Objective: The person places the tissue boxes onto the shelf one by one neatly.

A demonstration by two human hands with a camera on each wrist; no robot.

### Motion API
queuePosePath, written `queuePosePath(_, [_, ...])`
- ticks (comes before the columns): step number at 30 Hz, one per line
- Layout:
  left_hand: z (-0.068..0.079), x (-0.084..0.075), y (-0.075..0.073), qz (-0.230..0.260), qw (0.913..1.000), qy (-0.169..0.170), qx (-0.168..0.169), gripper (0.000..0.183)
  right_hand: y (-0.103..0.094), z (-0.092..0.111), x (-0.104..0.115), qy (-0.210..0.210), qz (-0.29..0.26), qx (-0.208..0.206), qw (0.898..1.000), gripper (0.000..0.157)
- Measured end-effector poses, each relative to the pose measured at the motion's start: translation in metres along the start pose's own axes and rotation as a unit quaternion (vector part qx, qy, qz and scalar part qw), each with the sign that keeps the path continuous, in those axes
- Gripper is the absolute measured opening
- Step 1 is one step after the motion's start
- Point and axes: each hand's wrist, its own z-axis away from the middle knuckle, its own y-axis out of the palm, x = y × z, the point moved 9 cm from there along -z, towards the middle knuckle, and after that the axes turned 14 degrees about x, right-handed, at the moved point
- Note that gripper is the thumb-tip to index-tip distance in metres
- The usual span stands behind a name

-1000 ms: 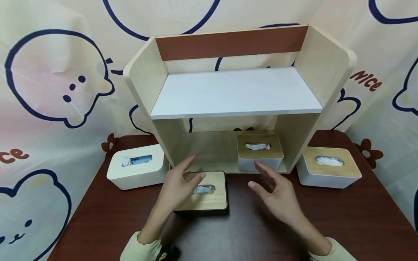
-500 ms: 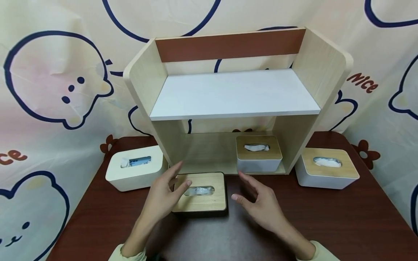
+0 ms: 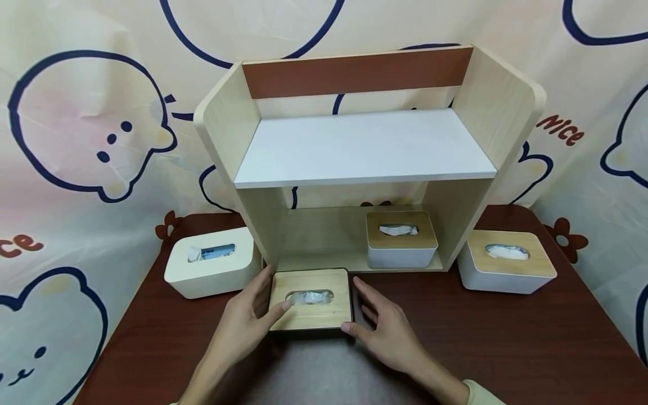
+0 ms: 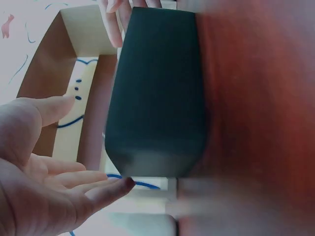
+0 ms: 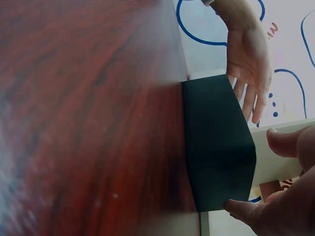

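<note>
A black tissue box (image 3: pixel 311 316) with a light wood lid stands on the dark red-brown table in front of the shelf. My left hand (image 3: pixel 245 320) is at its left side, fingers extended and the thumb by the lid's edge. On the opposite side is my right hand (image 3: pixel 385 332), thumb near the front right corner and fingers reaching along the side. The left wrist view has the black box wall (image 4: pixel 157 93) beside my spread left fingers. Up close in the right wrist view, a right fingertip meets the box's lower corner (image 5: pixel 219 184); firm contact is unclear.
A two-level wooden shelf (image 3: pixel 364 149) stands behind. On its lower level, at the right, sits a white tissue box with a wood lid (image 3: pixel 402 239). An all-white tissue box (image 3: pixel 212 273) is left of the shelf; another wood-lidded one (image 3: pixel 506 267) is at right.
My right hand has moved left to the black tissue box's right side. The left hand has shifted left and lower, off the lid to the box's left side. The boxes stay put.
</note>
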Motion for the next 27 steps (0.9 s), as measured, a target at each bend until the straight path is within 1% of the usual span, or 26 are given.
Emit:
queuePosePath(2, [0.005,0.007,0.002,0.0,0.9997,-0.02,0.012,0.091,0.003,0.0,-0.003,0.015,-0.005,0.005,1.0,0.093])
queuePosePath(5, [0.01,0.015,0.005,-0.018,0.9985,-0.045,0.026,0.099,0.007,-0.002,-0.008,0.029,-0.006,0.014,0.999,0.096])
queuePosePath(7, [0.011,0.018,0.007,-0.023,0.9979,-0.049,0.036,0.104,0.009,-0.003,-0.01,0.031,-0.005,0.02,0.999,0.097])
queuePosePath(10, [0.011,0.021,0.01,-0.017,0.9972,-0.051,0.052,0.11,0.012,-0.004,-0.011,0.034,-0.004,0.028,0.999,0.099])
queuePosePath(14, [0.011,0.022,0.012,-0.021,0.9956,-0.061,0.068,0.114,0.014,-0.004,-0.013,0.043,-0.004,0.042,0.998,0.102])
queuePosePath(18, [0.012,0.025,0.014,-0.029,0.9941,-0.075,0.072,0.115,0.017,-0.005,-0.014,0.047,-0.005,0.059,0.997,0.103])
queuePosePath(21, [0.013,0.026,0.015,-0.031,0.9942,-0.077,0.069,0.115,0.018,-0.005,-0.013,0.046,-0.011,0.068,0.997,0.102])
queuePosePath(24, [0.013,0.027,0.016,-0.022,0.9949,-0.075,0.064,0.115,0.019,-0.004,-0.013,0.046,-0.017,0.07,0.996,0.1])
queuePosePath(26, [0.012,0.026,0.016,-0.01,0.9956,-0.07,0.062,0.114,0.02,-0.004,-0.014,0.046,-0.022,0.07,0.996,0.099])
queuePosePath(27, [0.012,0.027,0.017,0.0,0.9954,-0.074,0.061,0.113,0.02,-0.003,-0.014,0.045,-0.028,0.068,0.996,0.099])
